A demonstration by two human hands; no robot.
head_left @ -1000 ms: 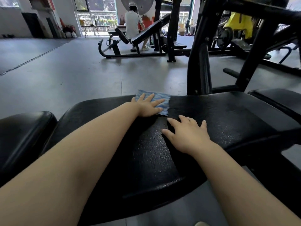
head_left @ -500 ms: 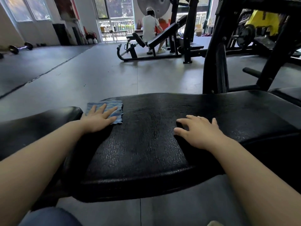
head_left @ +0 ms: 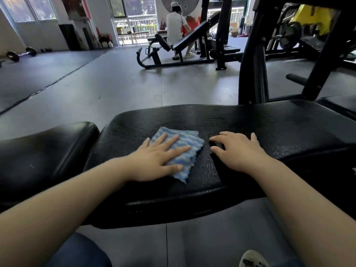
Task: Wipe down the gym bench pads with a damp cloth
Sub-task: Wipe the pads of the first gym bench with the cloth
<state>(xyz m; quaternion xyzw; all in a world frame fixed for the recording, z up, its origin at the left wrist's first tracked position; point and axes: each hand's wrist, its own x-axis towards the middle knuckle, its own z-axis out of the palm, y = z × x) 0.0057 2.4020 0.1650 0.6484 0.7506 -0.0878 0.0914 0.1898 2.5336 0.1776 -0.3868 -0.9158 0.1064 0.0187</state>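
Observation:
A black textured bench pad (head_left: pixel 260 132) stretches across the middle of the view and glistens wet in places. On it lies a blue-and-white striped cloth (head_left: pixel 187 149), folded flat. My left hand (head_left: pixel 158 158) presses flat on the cloth with straight, spread fingers. My right hand (head_left: pixel 238 151) rests on the pad just right of the cloth, fingers slightly bent, holding nothing. A second, smoother black pad (head_left: pixel 44 151) adjoins on the left.
A black machine frame (head_left: pixel 252 74) rises behind the pad at right, with another pad edge (head_left: pixel 339 105) beside it. A person (head_left: pixel 175 26) sits at a machine far back. A barbell (head_left: pixel 19 53) lies on the floor at far left. My shoe (head_left: pixel 252 259) shows below.
My left hand has slid the cloth from the pad's far edge leftward, then back toward the near middle beside my right hand. The right hand stayed planted on the pad.

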